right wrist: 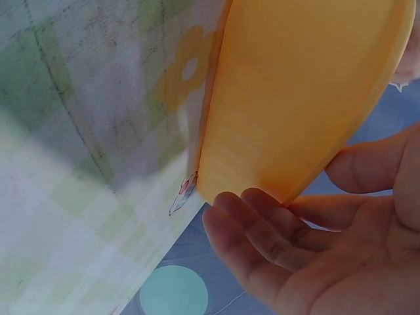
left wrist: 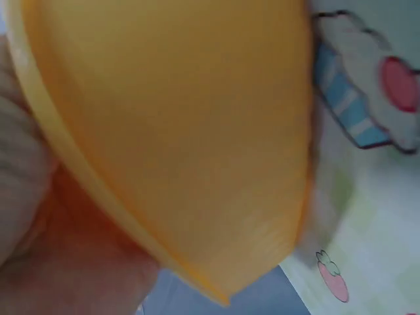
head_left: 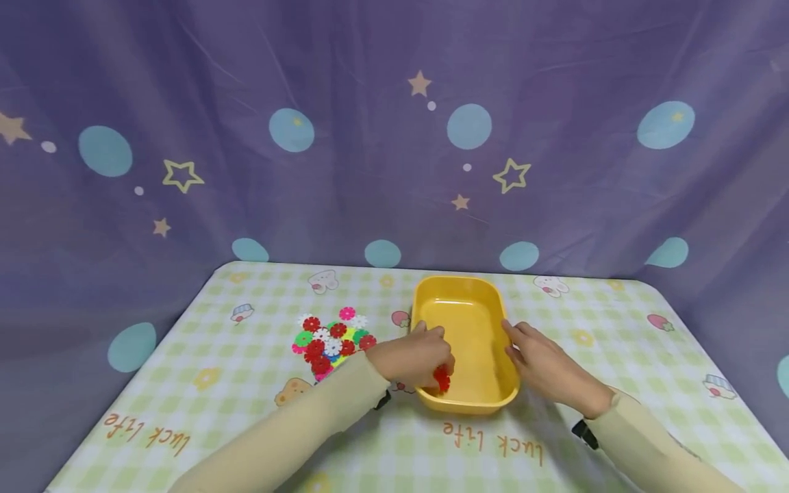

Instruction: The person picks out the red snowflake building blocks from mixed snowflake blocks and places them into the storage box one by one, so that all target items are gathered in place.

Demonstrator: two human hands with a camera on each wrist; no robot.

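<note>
My left hand (head_left: pixel 414 356) reaches over the left rim of a yellow plastic basin (head_left: pixel 471 342) and pinches a red notched snowflake disc (head_left: pixel 442 378) just inside it. Whether more discs lie in those fingers is hidden. In the left wrist view the basin's outer wall (left wrist: pixel 190 131) fills most of the picture, with part of the left hand (left wrist: pixel 59 230) above the rim. My right hand (head_left: pixel 548 359) holds the basin's right edge. In the right wrist view its thumb is at the rim and its curled fingers (right wrist: pixel 262 236) lie against the outer wall.
Left of the basin, a pile of snowflake discs (head_left: pixel 333 348) in red, white, green, pink, yellow and blue lies on the checked tablecloth (head_left: pixel 246 383). Behind the table hangs a purple curtain (head_left: pixel 370 192) with stars and blue dots. Dark straps (head_left: pixel 584 434) circle both wrists.
</note>
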